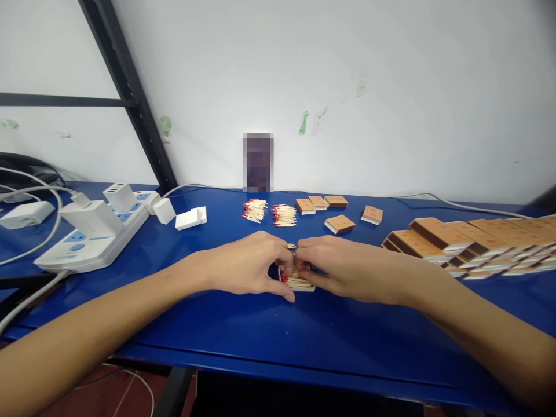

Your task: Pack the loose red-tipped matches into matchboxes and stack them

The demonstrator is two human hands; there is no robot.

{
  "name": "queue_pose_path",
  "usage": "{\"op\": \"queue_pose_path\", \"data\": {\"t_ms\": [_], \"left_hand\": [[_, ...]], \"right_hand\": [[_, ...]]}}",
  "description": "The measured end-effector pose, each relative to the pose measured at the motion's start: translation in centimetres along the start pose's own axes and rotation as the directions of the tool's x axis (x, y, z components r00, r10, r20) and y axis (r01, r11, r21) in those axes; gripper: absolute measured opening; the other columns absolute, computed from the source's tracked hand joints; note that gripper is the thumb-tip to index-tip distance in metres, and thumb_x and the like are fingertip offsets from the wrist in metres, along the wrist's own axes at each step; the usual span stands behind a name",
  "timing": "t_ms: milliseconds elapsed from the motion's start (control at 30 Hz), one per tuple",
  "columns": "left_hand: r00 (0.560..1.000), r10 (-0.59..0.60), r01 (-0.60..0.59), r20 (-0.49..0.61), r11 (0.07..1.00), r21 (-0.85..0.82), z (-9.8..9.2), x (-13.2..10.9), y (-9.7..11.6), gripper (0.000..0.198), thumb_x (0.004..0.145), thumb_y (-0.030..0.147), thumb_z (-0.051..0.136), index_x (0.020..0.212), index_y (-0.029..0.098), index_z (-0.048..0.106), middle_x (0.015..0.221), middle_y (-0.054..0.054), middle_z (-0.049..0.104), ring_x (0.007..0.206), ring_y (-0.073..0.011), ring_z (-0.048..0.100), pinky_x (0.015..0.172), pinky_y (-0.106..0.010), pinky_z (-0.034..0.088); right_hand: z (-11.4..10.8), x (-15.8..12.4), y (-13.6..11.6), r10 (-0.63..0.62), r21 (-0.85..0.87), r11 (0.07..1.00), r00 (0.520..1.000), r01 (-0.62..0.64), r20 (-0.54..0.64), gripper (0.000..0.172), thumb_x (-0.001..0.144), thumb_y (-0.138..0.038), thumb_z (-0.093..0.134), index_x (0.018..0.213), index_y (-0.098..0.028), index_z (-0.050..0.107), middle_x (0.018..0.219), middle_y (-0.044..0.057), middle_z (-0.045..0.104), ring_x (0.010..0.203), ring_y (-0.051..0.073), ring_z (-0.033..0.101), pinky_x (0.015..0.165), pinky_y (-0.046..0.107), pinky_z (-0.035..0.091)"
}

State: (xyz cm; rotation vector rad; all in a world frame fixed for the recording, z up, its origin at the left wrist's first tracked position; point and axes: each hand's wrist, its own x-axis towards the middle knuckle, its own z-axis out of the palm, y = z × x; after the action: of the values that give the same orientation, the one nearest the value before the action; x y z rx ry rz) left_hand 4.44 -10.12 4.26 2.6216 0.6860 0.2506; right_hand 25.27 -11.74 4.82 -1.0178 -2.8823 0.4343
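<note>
A small white matchbox tray [299,285] full of red-tipped matches lies on the blue table [260,324], between both hands. My left hand [260,263] grips its left end, thumb at the near edge and fingers over the match heads. From the right, my right hand [334,263] reaches over the tray with bent fingers pressed together at the matches; whether a match is pinched there is hidden. Just beyond the fingers a bit of pale matchsticks [291,246] shows. Two loose match piles, one at left [254,211] and one at right [284,215], lie farther back.
Several orange matchboxes [339,224] lie behind my right hand. A large stack of matchboxes [478,240] fills the right side. At left are a white power strip [99,243], cables and small white boxes [191,218]. A pixelated panel [258,162] stands against the wall.
</note>
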Motion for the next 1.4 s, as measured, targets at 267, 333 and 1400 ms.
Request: {"op": "queue_pose_path", "data": {"t_ms": [267,333,1400], "left_hand": [[0.999,-0.016,0.016,-0.033,1.0,-0.004,0.0,0.1,-0.1,0.029,0.074,0.042,0.076,0.083,0.016,0.065,0.079,0.001,0.066,0.07,-0.0129,0.059,0.063,-0.024,0.04],[0.999,-0.012,0.012,-0.03,1.0,0.002,0.1,0.1,-0.2,0.029,0.074,0.042,0.076,0.084,0.016,0.065,0.08,0.001,0.066,0.071,-0.0129,0.059,0.063,-0.024,0.04],[0.97,-0.217,0.231,-0.108,0.963,0.139,0.6,1.0,-3.9,0.015,0.091,0.024,0.05,0.088,0.016,0.061,0.081,-0.002,0.06,0.075,-0.0154,0.053,0.069,-0.028,0.041]], "right_hand": [[0.3,-0.1,-0.2,0.023,0.004,1.0,0.999,-0.023,-0.028,0.023,0.095,-0.028,0.042,0.084,-0.019,0.06,0.081,0.005,0.061,0.067,0.016,0.056,0.062,0.029,0.04],[0.2,-0.1,-0.1,0.04,0.02,0.999,0.999,-0.039,-0.024,0.023,0.094,-0.03,0.043,0.083,-0.019,0.059,0.079,0.004,0.06,0.065,0.015,0.054,0.06,0.029,0.039],[0.7,0.7,3.4,0.207,0.003,0.978,0.964,-0.21,-0.165,0.011,0.086,-0.023,0.049,0.078,-0.019,0.056,0.082,0.004,0.06,0.072,0.016,0.052,0.065,0.029,0.039]]}}
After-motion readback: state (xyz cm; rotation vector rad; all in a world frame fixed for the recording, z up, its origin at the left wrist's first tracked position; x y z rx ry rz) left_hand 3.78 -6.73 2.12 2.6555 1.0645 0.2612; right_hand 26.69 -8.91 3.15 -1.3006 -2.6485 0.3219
